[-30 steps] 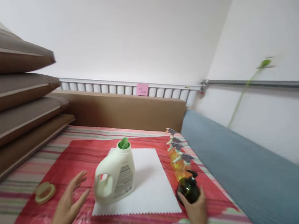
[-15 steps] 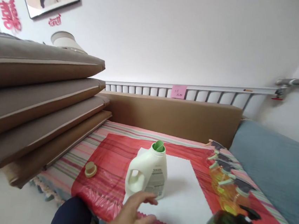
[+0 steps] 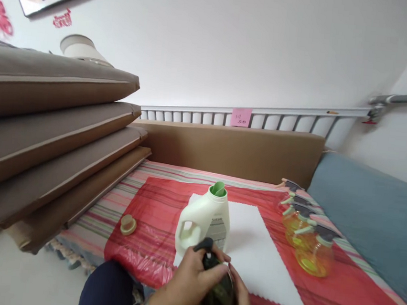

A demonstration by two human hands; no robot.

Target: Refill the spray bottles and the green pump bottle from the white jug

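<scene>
A dark green pump bottle (image 3: 218,300) with a black pump top is held upright in front of me. My left hand (image 3: 195,276) wraps round its neck just under the pump. On the other side, my right hand (image 3: 242,297) grips the bottle's body, its fingers partly hidden. Right behind it stands a cream detergent jug (image 3: 200,217) with a side handle, uncapped, a green spout showing in its mouth. The jug rests on a white sheet (image 3: 262,254) with a zigzag edge. A translucent beige cap (image 3: 128,225) lies to the left on red plastic film (image 3: 155,205).
Several clear spray bottles (image 3: 314,252) with yellow liquid line the right side. Thick brown-grey cushions (image 3: 60,110) are stacked at left, another long cushion (image 3: 232,150) stands along the back, and a blue-grey one (image 3: 371,202) lies at right. Behind is a white radiator (image 3: 278,122).
My right hand has brought the green pump bottle from the lower right to the middle. My left hand, open before, has closed round its neck. The view has shifted slightly.
</scene>
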